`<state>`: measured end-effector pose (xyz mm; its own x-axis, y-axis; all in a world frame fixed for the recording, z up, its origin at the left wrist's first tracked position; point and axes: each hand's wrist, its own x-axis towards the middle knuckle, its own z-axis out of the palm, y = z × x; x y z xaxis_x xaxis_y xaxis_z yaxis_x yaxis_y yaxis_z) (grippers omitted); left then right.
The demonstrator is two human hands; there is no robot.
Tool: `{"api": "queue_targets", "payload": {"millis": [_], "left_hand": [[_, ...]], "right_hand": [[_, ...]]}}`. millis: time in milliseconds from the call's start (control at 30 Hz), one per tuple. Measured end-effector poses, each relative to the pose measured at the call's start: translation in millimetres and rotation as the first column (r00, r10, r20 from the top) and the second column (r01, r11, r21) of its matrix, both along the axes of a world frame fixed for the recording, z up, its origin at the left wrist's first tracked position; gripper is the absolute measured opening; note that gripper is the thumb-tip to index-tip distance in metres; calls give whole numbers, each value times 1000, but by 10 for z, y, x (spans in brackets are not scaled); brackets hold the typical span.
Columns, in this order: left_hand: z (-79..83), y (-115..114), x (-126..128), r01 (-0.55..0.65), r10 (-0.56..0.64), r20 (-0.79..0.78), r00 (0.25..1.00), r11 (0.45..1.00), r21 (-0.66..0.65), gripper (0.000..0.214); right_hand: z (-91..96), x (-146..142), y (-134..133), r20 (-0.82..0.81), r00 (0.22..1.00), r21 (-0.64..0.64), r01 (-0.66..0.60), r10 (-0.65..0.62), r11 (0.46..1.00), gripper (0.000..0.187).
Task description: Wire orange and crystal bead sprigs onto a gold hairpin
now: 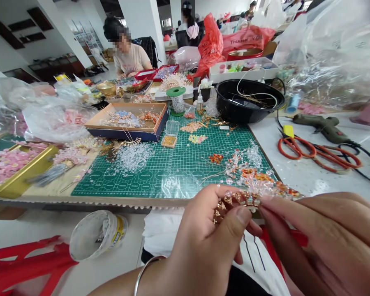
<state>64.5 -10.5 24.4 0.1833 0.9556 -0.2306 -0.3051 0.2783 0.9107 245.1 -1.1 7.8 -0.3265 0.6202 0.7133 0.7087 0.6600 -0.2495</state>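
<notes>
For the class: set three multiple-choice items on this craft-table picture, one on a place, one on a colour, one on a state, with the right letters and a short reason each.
1. Where do the orange-handled scissors lie?
A. on the bare table right of the green cutting mat
B. inside the black bowl
C. in the shallow cardboard box

2. What colour is the glue gun?
A. red
B. dark green
C. white

3. How is the gold hair ornament held?
A. lying free on the mat
B. in the left hand alone
C. pinched between the left hand and right hand

Key: 1 A, they rest beside the mat; 2 B, its body is dark green; 3 C, both hands' fingers grip it.
</notes>
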Motion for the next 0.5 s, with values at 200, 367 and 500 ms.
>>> {"api": "queue_targets", "payload": {"millis": [200,367,500], "left_hand": [[22,-50,4,-24,67,-231,971,983,183,23],[44,-100,47,-84,158,-335,929,971,224,17],[-16,-119,66,-105,213,-362,907,950,294,16]], "right_hand": [[28,-12,50,60,997,64,-50,46,997,16],[56,-104,24,-34,998,-38,54,-56,998,6],[108,-151,40,-26,999,-27,20,-21,999,4]]}}
